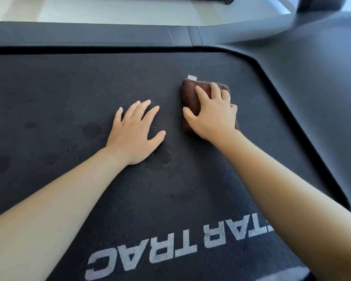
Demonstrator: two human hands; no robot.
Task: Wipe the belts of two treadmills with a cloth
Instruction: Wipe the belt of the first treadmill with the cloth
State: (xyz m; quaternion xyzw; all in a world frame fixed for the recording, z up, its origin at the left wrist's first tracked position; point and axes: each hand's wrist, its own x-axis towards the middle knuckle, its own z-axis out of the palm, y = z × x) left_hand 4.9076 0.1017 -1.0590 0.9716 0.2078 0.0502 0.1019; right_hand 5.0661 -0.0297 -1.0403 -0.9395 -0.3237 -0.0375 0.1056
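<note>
Head view: right hand [213, 112] grips cloth [187, 92] on belt [69, 88]; left hand [134, 130] flat, fingers spread; side rail [89, 35] beyond.

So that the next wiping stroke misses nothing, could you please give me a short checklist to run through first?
1. The right hand holds the cloth down on the belt: ok.
2. The cloth is folded into a compact pad, with its white tag sticking out at the far edge: ok.
3. The left hand lies flat on the belt, apart from the cloth: ok.
4. The belt is free of marks: not ok, dark spots lie to the left of the left hand.
5. The cloth is clear of the side rail: ok.
6. The underside of the cloth is clean: cannot tell.
</note>
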